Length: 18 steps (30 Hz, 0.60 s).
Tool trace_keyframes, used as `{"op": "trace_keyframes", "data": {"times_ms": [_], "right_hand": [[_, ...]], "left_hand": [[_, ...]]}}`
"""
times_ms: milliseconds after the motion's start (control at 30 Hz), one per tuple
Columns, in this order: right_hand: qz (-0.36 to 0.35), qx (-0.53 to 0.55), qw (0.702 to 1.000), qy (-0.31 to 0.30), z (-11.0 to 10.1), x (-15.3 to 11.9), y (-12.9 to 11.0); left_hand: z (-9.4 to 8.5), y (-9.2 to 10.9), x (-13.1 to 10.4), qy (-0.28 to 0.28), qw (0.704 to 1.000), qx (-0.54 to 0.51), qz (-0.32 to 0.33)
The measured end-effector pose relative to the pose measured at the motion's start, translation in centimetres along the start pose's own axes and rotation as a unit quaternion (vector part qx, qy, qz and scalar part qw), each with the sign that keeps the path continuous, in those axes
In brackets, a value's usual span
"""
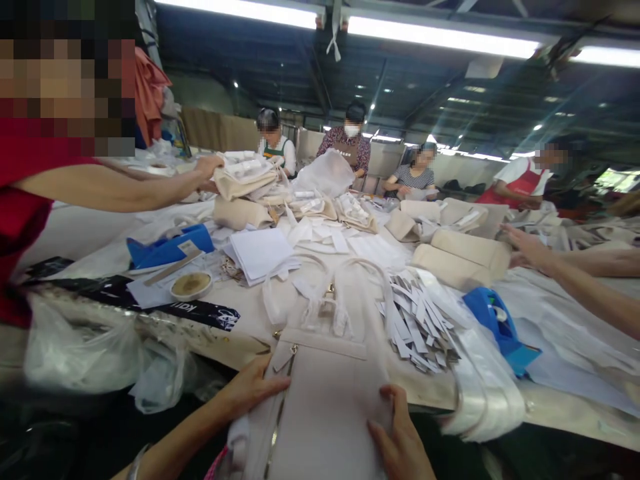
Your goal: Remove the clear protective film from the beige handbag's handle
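Observation:
A pale beige handbag (325,400) lies at the near edge of the work table, its handles (345,273) stretched away from me. My left hand (250,390) grips its left side next to the zip. My right hand (397,437) holds its right side, thumb on top. Beyond the bag on the right lies a heap of white paper strips (417,320).
A co-worker's arm (125,187) reaches from the left onto stacked beige bags (245,177). Another person's arm (565,267) comes from the right near rolled beige pieces (460,257). Blue trays (167,248) (500,327), white sheets (260,253), a round dish (191,285), plastic bags (85,347). Several people work at the far side.

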State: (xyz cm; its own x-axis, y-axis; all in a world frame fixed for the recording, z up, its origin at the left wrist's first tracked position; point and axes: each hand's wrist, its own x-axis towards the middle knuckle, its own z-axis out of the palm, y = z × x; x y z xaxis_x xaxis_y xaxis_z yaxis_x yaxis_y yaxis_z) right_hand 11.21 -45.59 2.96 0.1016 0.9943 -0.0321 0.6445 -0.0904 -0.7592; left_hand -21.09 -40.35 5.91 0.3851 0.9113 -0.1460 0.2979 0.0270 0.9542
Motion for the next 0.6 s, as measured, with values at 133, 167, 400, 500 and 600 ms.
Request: {"op": "trace_keyframes", "data": {"times_ms": [133, 167, 400, 500, 600], "right_hand": [[-0.027, 0.054, 0.998, -0.021, 0.8, 1.5, 2.1], [-0.034, 0.048, 0.998, -0.032, 0.9, 1.9, 2.8], [-0.282, -0.196, 0.926, 0.154, 1.5, 2.9, -0.6], [-0.398, -0.258, 0.872, 0.124, 2.2, 4.4, -3.4], [-0.426, -0.304, 0.851, 0.048, 3.6, 6.6, -2.9]], "left_hand": [[0.8, 1.3, -0.2, 0.05, 0.998, 0.034, -0.035], [1.0, 1.2, -0.1, 0.064, 0.996, 0.054, -0.043], [2.0, -0.2, 0.7, 0.084, 0.992, 0.061, -0.07], [1.8, -0.3, 1.0, 0.062, 0.995, 0.055, -0.064], [1.0, -1.5, 0.8, 0.05, 0.99, 0.115, -0.061]]}}
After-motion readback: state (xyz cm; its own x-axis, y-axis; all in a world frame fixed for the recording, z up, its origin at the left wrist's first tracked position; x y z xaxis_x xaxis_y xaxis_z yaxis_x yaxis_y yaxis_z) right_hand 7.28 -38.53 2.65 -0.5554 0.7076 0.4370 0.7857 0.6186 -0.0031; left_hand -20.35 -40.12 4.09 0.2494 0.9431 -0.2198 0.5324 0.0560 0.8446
